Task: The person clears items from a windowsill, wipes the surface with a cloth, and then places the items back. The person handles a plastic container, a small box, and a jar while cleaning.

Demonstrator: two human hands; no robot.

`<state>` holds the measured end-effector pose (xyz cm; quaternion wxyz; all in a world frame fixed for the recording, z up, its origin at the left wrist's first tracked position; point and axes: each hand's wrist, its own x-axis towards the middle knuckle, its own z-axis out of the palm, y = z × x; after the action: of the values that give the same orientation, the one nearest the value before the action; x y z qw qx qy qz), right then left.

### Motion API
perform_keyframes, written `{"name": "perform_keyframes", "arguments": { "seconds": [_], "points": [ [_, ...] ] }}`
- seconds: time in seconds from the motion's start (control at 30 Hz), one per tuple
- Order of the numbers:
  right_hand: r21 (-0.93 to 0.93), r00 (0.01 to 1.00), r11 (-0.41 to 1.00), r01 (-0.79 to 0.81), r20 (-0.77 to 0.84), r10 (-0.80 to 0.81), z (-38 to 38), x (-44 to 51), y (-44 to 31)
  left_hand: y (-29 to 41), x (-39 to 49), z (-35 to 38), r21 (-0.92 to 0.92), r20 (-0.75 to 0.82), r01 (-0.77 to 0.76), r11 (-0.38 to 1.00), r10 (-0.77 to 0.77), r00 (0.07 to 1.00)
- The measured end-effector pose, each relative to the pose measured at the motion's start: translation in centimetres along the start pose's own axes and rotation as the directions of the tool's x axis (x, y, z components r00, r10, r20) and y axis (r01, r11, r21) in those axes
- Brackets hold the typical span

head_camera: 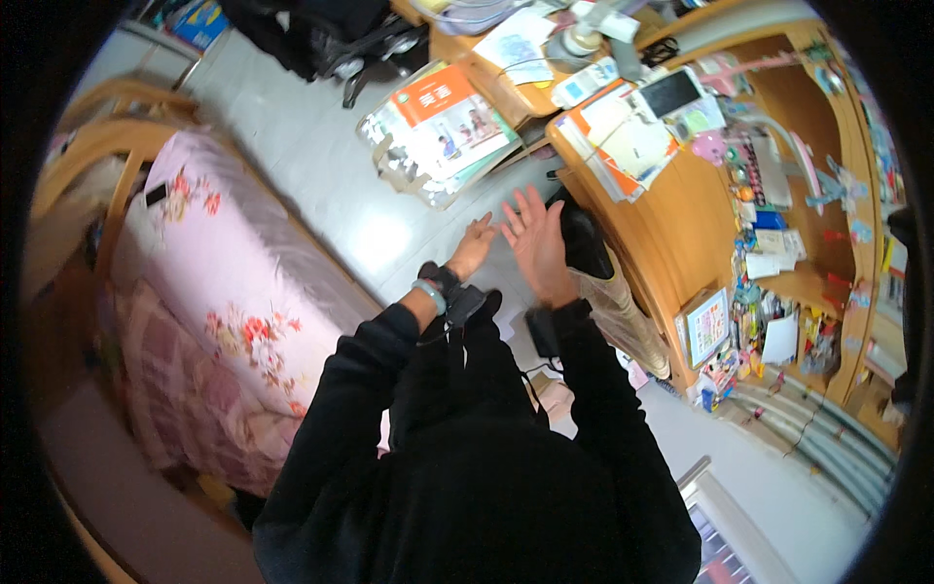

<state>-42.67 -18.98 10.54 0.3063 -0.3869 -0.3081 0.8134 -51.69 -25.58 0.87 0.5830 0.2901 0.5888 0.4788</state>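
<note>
My left hand [473,248] is held out over the floor, fingers apart, with nothing in it; a band and a dark device are strapped at its wrist. Close to its right, my right hand [536,241] is raised with the palm showing and the fingers spread, also holding nothing. A dark device [541,334] sits at the right wrist. Beyond both hands lies a bag [430,182] with a textbook [456,139] with an orange and white cover on top. Neither hand touches it.
At the left stands a bed with a pink floral sheet [219,248] and a phone [156,195] on it. A wooden desk [678,219] at the right holds papers [620,139] and small items. A dark office chair [350,51] is at the top.
</note>
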Motion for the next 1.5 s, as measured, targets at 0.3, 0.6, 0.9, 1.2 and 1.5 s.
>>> {"name": "perform_keyframes", "arguments": {
  "seconds": [0.3,0.6,0.9,1.2,1.5],
  "points": [
    [-0.428,0.965,0.896,-0.118,-0.261,0.003,-5.0,-4.4,0.4,15.3,-1.8,3.2,-0.263,-0.008,-0.391,0.882,0.403,0.915],
    [-0.168,0.807,0.797,0.58,-0.017,-0.591,-15.4,-23.1,-15.0,12.7,-3.0,23.9,-0.063,0.353,-0.037,0.997,0.057,0.934],
    [-0.171,0.609,0.908,0.382,-0.693,-0.387,-38.4,-35.7,-13.6,6.9,-4.3,47.3,-0.074,0.4,0.334,0.94,-0.279,0.873],
    [-0.322,0.473,0.899,0.298,-0.768,-0.432,-50.7,-30.4,-13.2,-6.6,16.2,48.4,0.363,0.44,-0.109,0.925,-0.067,0.895],
    [-0.271,0.459,0.963,0.011,-0.854,-0.245,-55.9,-25.8,-11.4,-0.1,13.7,50.6,0.454,0.406,0.069,0.888,-0.276,0.871]
  ]
}}
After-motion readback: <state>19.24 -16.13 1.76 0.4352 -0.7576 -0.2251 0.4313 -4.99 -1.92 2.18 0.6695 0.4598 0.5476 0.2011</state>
